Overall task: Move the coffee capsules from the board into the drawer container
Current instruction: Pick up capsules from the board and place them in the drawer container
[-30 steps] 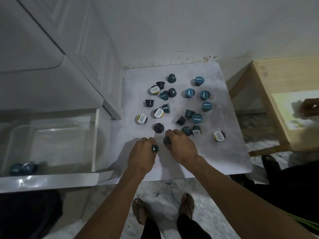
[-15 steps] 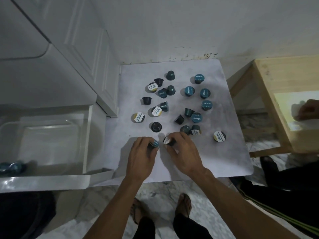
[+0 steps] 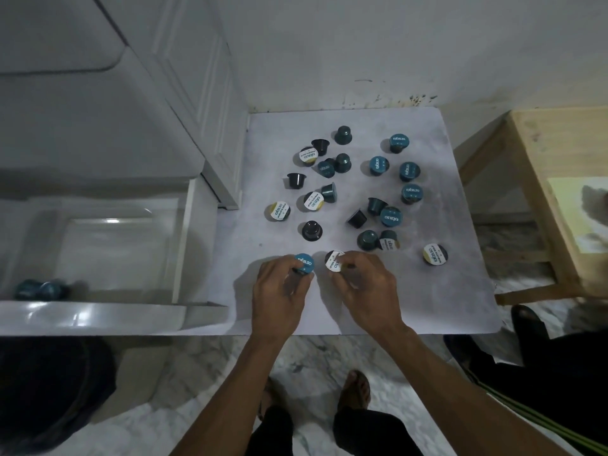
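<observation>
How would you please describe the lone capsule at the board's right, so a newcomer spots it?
Start at the white board and go to its right side. The capsule sits there alone, right of the hands, its white-and-yellow lid facing up, clear of the cluster.

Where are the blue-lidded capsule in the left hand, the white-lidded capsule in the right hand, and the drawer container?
blue-lidded capsule (image 3: 304, 263): head view, on its lid.
white-lidded capsule (image 3: 334, 261): head view, on its lid.
drawer container (image 3: 98, 315): head view, on its front rim.

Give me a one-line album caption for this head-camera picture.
Left hand holds a blue-lidded capsule, right hand a white-lidded capsule, above the capsule-strewn board.
</observation>
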